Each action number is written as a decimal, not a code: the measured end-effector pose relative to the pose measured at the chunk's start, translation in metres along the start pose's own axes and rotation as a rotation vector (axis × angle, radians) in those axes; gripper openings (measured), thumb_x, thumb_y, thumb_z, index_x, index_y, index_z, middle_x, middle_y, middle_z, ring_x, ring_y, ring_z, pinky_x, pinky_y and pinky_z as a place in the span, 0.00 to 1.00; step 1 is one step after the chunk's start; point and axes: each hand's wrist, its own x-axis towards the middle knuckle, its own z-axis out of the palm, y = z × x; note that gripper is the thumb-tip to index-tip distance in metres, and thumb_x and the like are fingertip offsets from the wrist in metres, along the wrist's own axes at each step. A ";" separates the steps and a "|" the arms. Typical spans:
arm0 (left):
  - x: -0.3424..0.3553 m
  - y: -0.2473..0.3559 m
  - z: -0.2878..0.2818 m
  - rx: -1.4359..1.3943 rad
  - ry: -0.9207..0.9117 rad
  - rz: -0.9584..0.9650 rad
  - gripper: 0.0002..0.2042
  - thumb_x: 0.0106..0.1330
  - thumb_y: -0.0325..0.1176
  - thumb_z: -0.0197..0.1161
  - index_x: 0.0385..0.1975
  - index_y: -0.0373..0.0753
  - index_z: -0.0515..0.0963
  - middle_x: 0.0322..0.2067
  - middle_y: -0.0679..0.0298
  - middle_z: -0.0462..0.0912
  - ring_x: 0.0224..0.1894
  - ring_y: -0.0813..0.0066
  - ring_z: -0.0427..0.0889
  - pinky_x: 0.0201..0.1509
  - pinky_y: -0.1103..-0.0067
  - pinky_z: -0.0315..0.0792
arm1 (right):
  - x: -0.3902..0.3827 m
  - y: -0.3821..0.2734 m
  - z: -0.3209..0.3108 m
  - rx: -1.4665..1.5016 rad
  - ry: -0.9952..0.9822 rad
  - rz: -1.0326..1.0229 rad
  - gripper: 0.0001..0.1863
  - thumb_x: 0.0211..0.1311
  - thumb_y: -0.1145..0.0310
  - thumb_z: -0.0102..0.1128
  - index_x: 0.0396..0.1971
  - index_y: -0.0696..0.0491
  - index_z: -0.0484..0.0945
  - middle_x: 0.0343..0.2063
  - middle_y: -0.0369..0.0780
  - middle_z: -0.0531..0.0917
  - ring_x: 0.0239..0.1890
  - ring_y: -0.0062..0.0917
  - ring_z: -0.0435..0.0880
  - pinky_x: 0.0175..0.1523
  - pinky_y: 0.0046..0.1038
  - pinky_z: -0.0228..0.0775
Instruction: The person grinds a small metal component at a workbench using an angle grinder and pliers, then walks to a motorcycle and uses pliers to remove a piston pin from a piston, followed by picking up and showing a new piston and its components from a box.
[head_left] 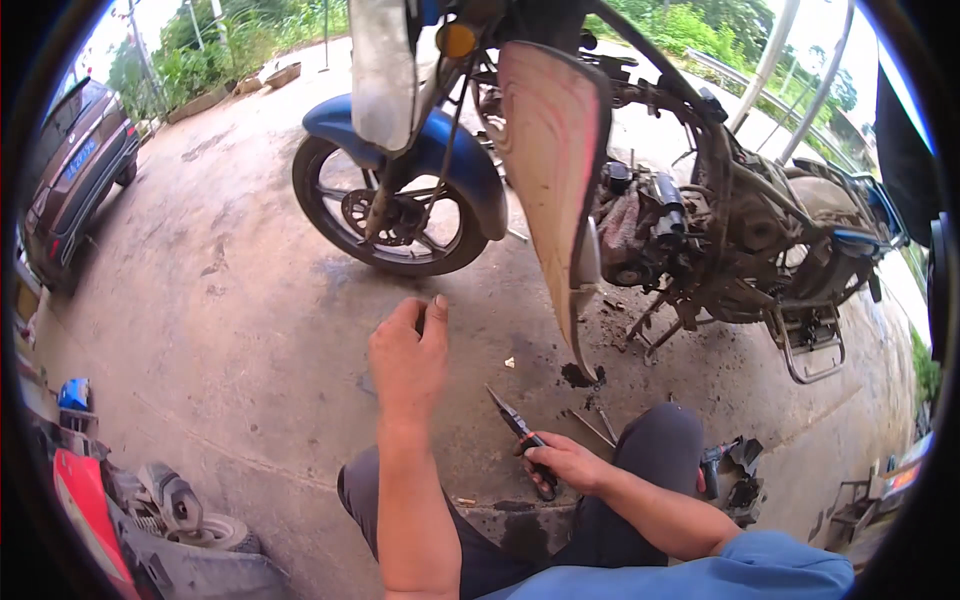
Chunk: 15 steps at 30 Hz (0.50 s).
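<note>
Pliers (pixel 514 419) with long, narrow tips lie in the right hand (pixel 565 463), nearer the person than the motorcycle's front wheel (pixel 395 225) and to the wheel's right. That hand's grip is wrapped around the black-and-orange handles, tips pointing up and away from the palm. The left hand (pixel 408 345) is raised on the near side of the wheel, thumb beside curled fingers — whether its grip holds anything, I cannot tell. A blue mudguard (pixel 455 155) arches over the wheel; a scuffed pink-and-white panel (pixel 550 150) hangs to its right. Farther right stands the motorcycle's bare frame and engine (pixel 660 215). Left of the wheel — well apart — is a dark car (pixel 82 165).
</note>
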 end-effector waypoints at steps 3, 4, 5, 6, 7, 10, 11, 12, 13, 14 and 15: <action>0.002 -0.036 -0.019 0.136 0.059 -0.079 0.15 0.69 0.38 0.63 0.25 0.33 0.78 0.22 0.50 0.83 0.29 0.47 0.84 0.35 0.59 0.76 | 0.046 0.046 -0.010 -0.066 0.028 0.231 0.13 0.73 0.64 0.58 0.50 0.53 0.72 0.27 0.33 0.75 0.26 0.18 0.75 0.31 0.25 0.70; 0.009 -0.037 -0.034 0.212 0.051 0.020 0.13 0.68 0.37 0.63 0.25 0.35 0.77 0.23 0.51 0.83 0.29 0.48 0.84 0.36 0.59 0.77 | 0.060 0.066 -0.021 -0.171 -0.047 0.251 0.12 0.72 0.65 0.59 0.49 0.53 0.72 0.26 0.33 0.76 0.26 0.19 0.76 0.30 0.25 0.70; 0.012 -0.048 -0.046 0.265 0.058 0.031 0.10 0.66 0.36 0.63 0.27 0.36 0.77 0.24 0.52 0.83 0.30 0.49 0.85 0.37 0.60 0.79 | 0.073 0.058 -0.008 -0.424 -0.058 0.329 0.11 0.72 0.66 0.59 0.48 0.53 0.73 0.26 0.33 0.77 0.25 0.19 0.76 0.30 0.25 0.69; 0.010 -0.059 -0.051 0.292 0.027 0.028 0.08 0.65 0.35 0.63 0.28 0.37 0.77 0.26 0.53 0.84 0.31 0.51 0.85 0.38 0.60 0.80 | 0.085 0.065 -0.005 -0.294 -0.065 0.436 0.10 0.72 0.64 0.59 0.46 0.52 0.74 0.26 0.33 0.77 0.25 0.19 0.75 0.29 0.25 0.68; 0.008 -0.072 -0.058 0.269 -0.041 -0.044 0.07 0.64 0.33 0.63 0.28 0.37 0.77 0.26 0.53 0.83 0.32 0.51 0.84 0.38 0.60 0.79 | 0.095 0.080 -0.002 -0.223 -0.036 0.475 0.10 0.72 0.63 0.59 0.46 0.51 0.75 0.25 0.34 0.77 0.24 0.19 0.75 0.28 0.25 0.68; 0.020 -0.099 -0.086 0.204 -0.101 -0.209 0.05 0.64 0.30 0.62 0.29 0.36 0.75 0.28 0.52 0.82 0.34 0.50 0.84 0.39 0.59 0.78 | 0.117 0.091 -0.001 -0.266 -0.012 0.619 0.10 0.72 0.60 0.58 0.44 0.51 0.76 0.25 0.35 0.78 0.23 0.20 0.75 0.28 0.27 0.68; 0.029 -0.107 -0.094 0.189 -0.105 -0.251 0.05 0.64 0.30 0.62 0.29 0.36 0.75 0.29 0.51 0.82 0.35 0.50 0.84 0.40 0.59 0.78 | 0.129 0.085 0.002 -0.314 -0.017 0.669 0.11 0.72 0.60 0.58 0.43 0.51 0.77 0.25 0.35 0.78 0.23 0.21 0.75 0.28 0.27 0.68; 0.038 -0.117 -0.102 0.179 -0.056 -0.281 0.05 0.64 0.30 0.62 0.30 0.36 0.76 0.30 0.51 0.83 0.36 0.49 0.84 0.41 0.59 0.78 | 0.146 0.080 0.002 -0.478 0.029 0.664 0.11 0.72 0.59 0.58 0.43 0.52 0.77 0.25 0.36 0.78 0.23 0.22 0.75 0.28 0.28 0.68; 0.047 -0.132 -0.110 0.167 -0.013 -0.306 0.04 0.64 0.30 0.62 0.31 0.36 0.76 0.31 0.51 0.83 0.36 0.49 0.84 0.42 0.59 0.78 | 0.166 0.076 0.004 -0.637 0.080 0.657 0.12 0.71 0.59 0.58 0.42 0.52 0.77 0.25 0.36 0.78 0.23 0.22 0.75 0.28 0.29 0.68; 0.044 -0.150 -0.115 0.155 0.012 -0.354 0.04 0.64 0.30 0.62 0.32 0.36 0.77 0.32 0.50 0.83 0.37 0.48 0.84 0.43 0.58 0.78 | 0.159 0.068 0.014 -0.790 0.127 0.678 0.12 0.71 0.58 0.58 0.42 0.52 0.78 0.25 0.36 0.78 0.23 0.23 0.75 0.28 0.30 0.68; 0.040 -0.171 -0.121 0.075 0.116 -0.400 0.05 0.65 0.30 0.61 0.35 0.36 0.79 0.33 0.51 0.84 0.37 0.47 0.84 0.45 0.59 0.78 | 0.161 0.039 0.043 -0.729 0.161 0.765 0.13 0.70 0.57 0.58 0.40 0.52 0.78 0.25 0.36 0.78 0.23 0.23 0.75 0.27 0.30 0.68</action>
